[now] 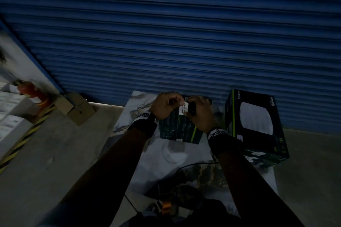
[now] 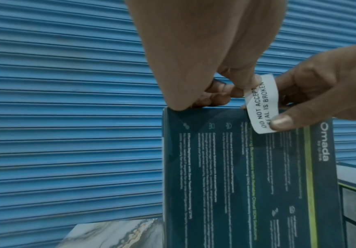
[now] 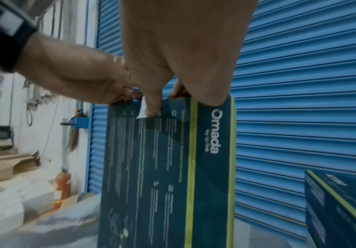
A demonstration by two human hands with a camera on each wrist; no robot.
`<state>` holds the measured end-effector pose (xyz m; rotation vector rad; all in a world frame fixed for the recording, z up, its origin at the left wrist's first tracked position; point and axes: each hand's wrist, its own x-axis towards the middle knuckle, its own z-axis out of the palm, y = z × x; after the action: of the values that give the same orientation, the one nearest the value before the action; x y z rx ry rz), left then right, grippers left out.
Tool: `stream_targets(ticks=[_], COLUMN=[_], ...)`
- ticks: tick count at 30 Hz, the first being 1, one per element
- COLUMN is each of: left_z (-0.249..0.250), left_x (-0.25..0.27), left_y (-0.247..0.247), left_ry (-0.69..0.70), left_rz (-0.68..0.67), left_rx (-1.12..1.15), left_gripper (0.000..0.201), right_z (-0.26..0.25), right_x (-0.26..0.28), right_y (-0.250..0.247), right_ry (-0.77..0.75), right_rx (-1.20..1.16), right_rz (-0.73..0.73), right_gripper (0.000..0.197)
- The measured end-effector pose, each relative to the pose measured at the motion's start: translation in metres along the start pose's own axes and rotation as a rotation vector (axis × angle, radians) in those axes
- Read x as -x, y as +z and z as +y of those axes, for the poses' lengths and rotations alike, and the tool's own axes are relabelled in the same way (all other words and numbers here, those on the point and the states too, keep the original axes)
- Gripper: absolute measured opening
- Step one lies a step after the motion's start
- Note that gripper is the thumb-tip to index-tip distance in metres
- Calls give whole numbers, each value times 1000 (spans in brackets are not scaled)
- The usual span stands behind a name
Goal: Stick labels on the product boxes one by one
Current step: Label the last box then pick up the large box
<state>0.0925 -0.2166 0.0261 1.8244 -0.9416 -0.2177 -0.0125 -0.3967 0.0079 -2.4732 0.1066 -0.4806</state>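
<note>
A dark teal product box (image 1: 177, 129) stands upright on the marble table (image 1: 140, 108). My left hand (image 1: 167, 104) grips its top edge from the left, fingers curled over the back (image 2: 221, 90). A white seal label (image 2: 261, 104) printed "DO NOT ACCEPT IF SEAL IS BROKEN" bends over that top edge. My right hand (image 1: 199, 110) pinches the label against the box face, its thumb (image 2: 281, 121) on the label's lower end. In the right wrist view the thumb (image 3: 151, 107) covers most of the label (image 3: 143, 110) on the box (image 3: 168, 167).
A second, larger product box (image 1: 256, 125) stands on the table to the right. Behind runs a blue roller shutter (image 1: 166, 33). A black cable (image 1: 184, 167) lies on the near table. On the floor at left are a cardboard box (image 1: 75, 108) and a red extinguisher (image 1: 31, 89).
</note>
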Motion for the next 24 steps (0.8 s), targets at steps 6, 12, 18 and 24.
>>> stream_targets(ticks=[6,12,18,24], left_z=[2,1,1,-5], left_x=[-2,-4,-7,-9], left_y=[1,0,3,7], left_ry=[-12,3,19,-1], left_rz=[22,22,35,92], left_rx=[-1,-35,-74,-60], left_gripper=[14,13,12,10], right_z=[-2,-2,0,-3], right_x=[2,2,0,3], right_y=[8,11,12,14], right_ry=[3,32,-1,-8], right_rx=[81,100,91,182], right_rz=[56,58,81,93], right_gripper=[45,46,39,30])
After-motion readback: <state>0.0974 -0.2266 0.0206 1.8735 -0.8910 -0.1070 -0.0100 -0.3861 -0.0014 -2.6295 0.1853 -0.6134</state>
